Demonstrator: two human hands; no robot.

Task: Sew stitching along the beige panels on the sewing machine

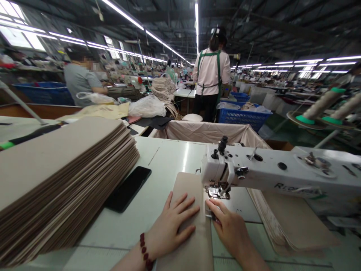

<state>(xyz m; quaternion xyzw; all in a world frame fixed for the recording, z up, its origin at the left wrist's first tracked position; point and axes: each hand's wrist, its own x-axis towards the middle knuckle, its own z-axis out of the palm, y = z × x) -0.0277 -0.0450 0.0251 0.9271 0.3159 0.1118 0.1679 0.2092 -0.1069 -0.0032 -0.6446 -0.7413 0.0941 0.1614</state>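
A long beige panel (187,184) lies on the pale green table, its right edge beside the presser foot (217,192) of a white sewing machine (254,169). My left hand (177,222), with a dark red bead bracelet at the wrist, rests flat on the panel, fingers spread. Just in front of the presser foot, my right hand (227,226) is closed at the panel's right edge, with a small metal tool (209,215) showing partly under its fingers. The rest of that tool is hidden.
A tall stack of beige panels (64,150) fills the left side, with a black phone (128,188) beside it. More panels (296,222) lie right of the machine. Behind are a cloth-lined bin (208,131), thread cones (321,105), blue crates (242,117) and two people.
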